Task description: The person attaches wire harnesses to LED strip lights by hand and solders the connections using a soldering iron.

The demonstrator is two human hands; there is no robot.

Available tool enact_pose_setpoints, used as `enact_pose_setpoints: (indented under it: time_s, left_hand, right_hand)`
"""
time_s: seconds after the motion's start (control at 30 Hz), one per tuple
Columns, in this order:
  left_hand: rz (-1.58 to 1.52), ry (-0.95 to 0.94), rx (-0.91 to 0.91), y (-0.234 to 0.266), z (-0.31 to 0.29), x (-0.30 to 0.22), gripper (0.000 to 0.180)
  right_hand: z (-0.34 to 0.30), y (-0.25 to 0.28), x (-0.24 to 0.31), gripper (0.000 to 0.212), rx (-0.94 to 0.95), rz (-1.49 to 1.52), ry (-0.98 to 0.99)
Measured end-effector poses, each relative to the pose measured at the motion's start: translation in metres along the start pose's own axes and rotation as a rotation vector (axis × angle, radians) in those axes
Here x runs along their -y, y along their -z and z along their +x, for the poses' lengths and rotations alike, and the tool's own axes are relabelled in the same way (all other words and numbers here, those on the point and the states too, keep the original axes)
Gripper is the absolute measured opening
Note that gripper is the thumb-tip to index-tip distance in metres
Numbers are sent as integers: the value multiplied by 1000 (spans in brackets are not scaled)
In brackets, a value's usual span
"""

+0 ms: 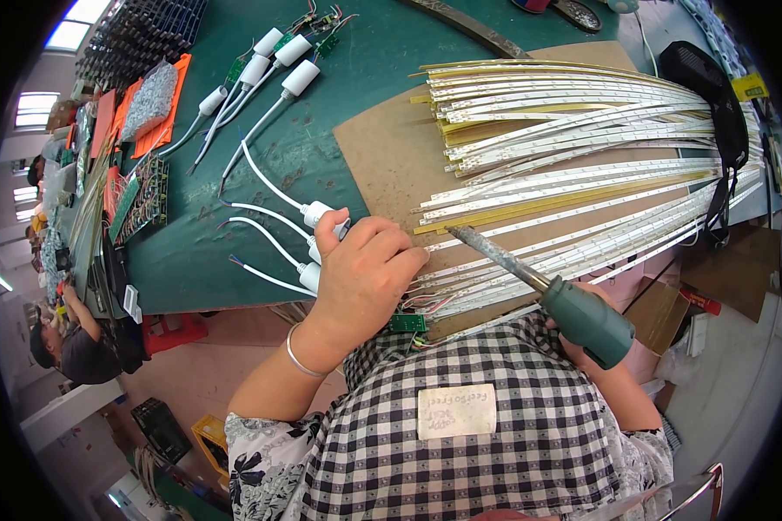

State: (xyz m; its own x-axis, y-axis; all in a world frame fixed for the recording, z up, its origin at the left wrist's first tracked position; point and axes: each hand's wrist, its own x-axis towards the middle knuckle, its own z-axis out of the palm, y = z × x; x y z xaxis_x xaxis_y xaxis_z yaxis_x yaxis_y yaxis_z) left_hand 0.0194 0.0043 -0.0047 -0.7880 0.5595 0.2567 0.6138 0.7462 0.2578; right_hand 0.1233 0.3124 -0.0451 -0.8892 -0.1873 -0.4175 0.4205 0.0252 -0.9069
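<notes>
My left hand (362, 265) is over the near edge of a brown board, its curled fingertips closed at the end of a white LED strip (482, 233); the pinch itself is partly hidden. Beside its outer finger are white end caps (320, 213) with white cables. My right hand (579, 354), largely hidden behind the handle, grips a soldering iron (586, 319) with a dark green handle. The iron's dark tip points up-left, over the strips and a short way right of my left hand. A small green circuit board (407, 323) with thin wires lies just below my left hand.
Bundled LED strips (582, 135) spread over the brown board (378, 148) on a green tabletop (208, 260). A black cloth band (728, 130) crosses their right ends. More capped cables (300, 78) and a bag of small parts (150, 102) lie left. Another person (78, 343) sits far left.
</notes>
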Motion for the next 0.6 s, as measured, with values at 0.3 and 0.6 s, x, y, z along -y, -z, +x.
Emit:
enact_pose_setpoints:
  time_s: [0.3, 0.6]
  left_hand:
    - [-2, 5, 9, 0, 0, -1, 15]
    - [7, -1, 16, 0, 1, -1, 16]
  right_hand:
    - [5, -10, 12, 41, -64, -451, 403]
    - [4, -12, 6, 43, -60, -214, 377]
